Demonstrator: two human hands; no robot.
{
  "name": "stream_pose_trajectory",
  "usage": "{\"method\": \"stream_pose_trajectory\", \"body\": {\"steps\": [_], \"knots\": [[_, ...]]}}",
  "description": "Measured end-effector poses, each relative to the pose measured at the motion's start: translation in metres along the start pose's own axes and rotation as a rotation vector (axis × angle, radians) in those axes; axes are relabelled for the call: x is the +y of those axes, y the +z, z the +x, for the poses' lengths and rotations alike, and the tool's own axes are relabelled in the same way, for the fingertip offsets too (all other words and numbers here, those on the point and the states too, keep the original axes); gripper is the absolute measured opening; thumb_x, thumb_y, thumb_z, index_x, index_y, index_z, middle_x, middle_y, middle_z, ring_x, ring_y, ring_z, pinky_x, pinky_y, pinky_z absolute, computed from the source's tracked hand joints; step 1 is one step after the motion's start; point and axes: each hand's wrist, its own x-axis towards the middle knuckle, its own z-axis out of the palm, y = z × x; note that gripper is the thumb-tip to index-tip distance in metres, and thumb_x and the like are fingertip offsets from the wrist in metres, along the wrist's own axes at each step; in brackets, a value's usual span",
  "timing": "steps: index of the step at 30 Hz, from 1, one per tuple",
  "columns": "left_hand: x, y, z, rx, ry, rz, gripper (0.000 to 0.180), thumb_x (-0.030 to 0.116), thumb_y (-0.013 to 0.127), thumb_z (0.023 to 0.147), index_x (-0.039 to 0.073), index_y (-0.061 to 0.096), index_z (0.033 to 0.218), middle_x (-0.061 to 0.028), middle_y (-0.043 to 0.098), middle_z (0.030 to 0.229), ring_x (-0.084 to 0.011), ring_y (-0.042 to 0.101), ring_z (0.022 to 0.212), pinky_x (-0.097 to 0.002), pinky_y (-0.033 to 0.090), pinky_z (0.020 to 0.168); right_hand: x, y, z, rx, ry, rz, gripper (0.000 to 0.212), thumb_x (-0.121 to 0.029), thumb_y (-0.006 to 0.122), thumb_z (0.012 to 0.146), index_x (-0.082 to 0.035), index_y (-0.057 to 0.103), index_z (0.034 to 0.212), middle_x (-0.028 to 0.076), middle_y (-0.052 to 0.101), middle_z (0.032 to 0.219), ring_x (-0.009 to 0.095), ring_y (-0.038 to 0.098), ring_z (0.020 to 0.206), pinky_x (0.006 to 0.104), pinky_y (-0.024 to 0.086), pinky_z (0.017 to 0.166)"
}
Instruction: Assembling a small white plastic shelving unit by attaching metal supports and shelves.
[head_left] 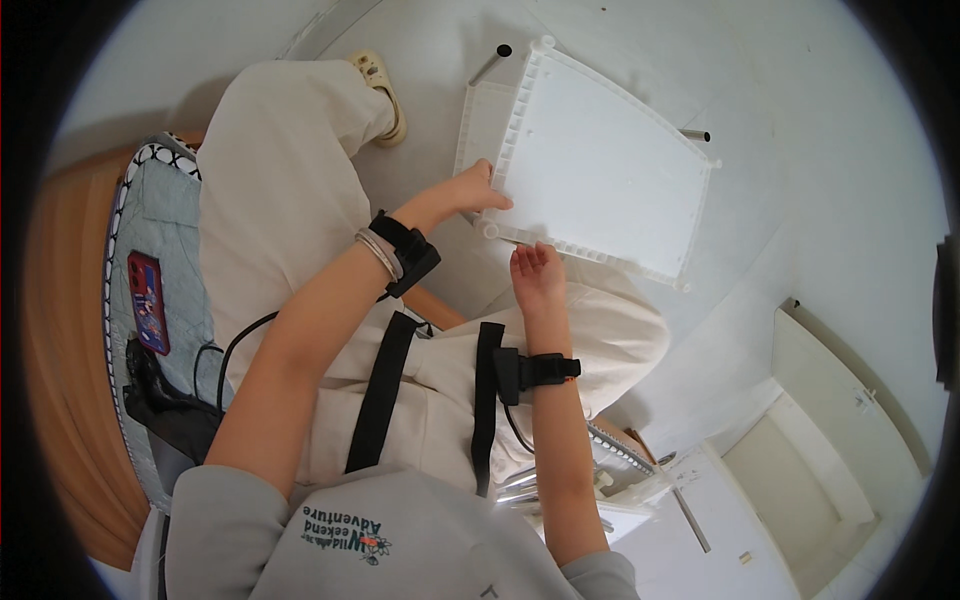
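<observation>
A white plastic shelf panel (610, 160) with ribbed edges and round corner sockets slants in front of me. My left hand (478, 190) is closed on its left edge, close to the near corner, with the thumb at the rim and the other fingers partly hidden. Just right of that corner, my right hand (540, 275) is palm up below the near edge. Its fingers are loosely bent and slightly apart, and no held thing shows in them. Beneath the panel, part of a second white panel (485, 120) shows, with a metal tube (490, 65) and another tube (695, 135) sticking out.
On the grey cushion at my left lie a red-cased phone (148, 302) and a black item (160, 400). White parts and metal rods (610, 470) are by my right forearm. An open white cardboard box (810, 480) stands at the lower right. White walls border the floor.
</observation>
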Motion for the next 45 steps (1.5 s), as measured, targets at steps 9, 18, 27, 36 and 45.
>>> {"method": "stream_pose_trajectory", "body": {"steps": [9,18,27,36,45], "knots": [[-0.010,0.010,0.003,0.068,0.091,0.086,0.081,0.030,0.070,0.064,-0.017,0.026,0.114,-0.0335,0.048,0.106,-0.0360,0.052,0.099,-0.0354,0.042,0.083,0.001,0.002,-0.006,-0.003,-0.002,-0.035,0.013,-0.009,0.053,0.078,-0.001,0.046,0.085,0.007,0.048,0.083,0.019,0.051,0.076,0.0306,0.047,0.073],[-0.023,0.023,0.025,0.244,0.042,-0.219,0.054,0.039,0.041,0.085,-0.009,0.041,0.109,-0.0313,0.047,0.111,-0.0381,0.051,0.101,-0.0391,0.040,0.085,-0.012,0.040,-0.019,-0.091,-0.887,-1.096,0.015,-0.007,0.057,0.074,0.000,0.052,0.086,0.009,0.052,0.086,0.020,0.054,0.075,0.0314,0.045,0.068],[-0.060,0.008,0.024,0.338,-0.020,0.526,0.038,0.030,0.041,0.086,0.000,0.053,0.104,-0.0206,0.056,0.099,-0.0303,0.057,0.093,-0.0413,0.045,0.079,-0.027,0.111,-0.027,-1.081,-1.495,-2.005,0.020,-0.020,0.061,0.073,-0.005,0.056,0.086,0.010,0.056,0.088,0.027,0.050,0.097,0.0414,0.034,0.091],[-0.107,0.028,0.037,-0.116,-0.228,-0.674,0.006,0.011,0.058,0.073,0.004,0.057,0.074,-0.0082,0.059,0.083,-0.0157,0.057,0.061,-0.0288,0.050,0.053,-0.013,0.099,-0.003,-1.033,-1.518,-2.424,0.020,-0.025,0.055,0.074,-0.007,0.063,0.070,0.007,0.057,0.075,0.023,0.051,0.096,0.0475,0.021,0.102],[-0.187,0.053,0.091,0.276,0.587,0.664,0.003,0.008,0.054,0.074,0.006,0.055,0.074,-0.0037,0.053,0.064,-0.0129,0.052,0.059,-0.0291,0.042,0.047,-0.003,0.114,-0.006,-1.121,-1.407,-2.470,0.015,-0.021,0.055,0.072,-0.007,0.059,0.069,0.007,0.055,0.074,0.020,0.052,0.092,0.0508,0.020,0.100]]}}
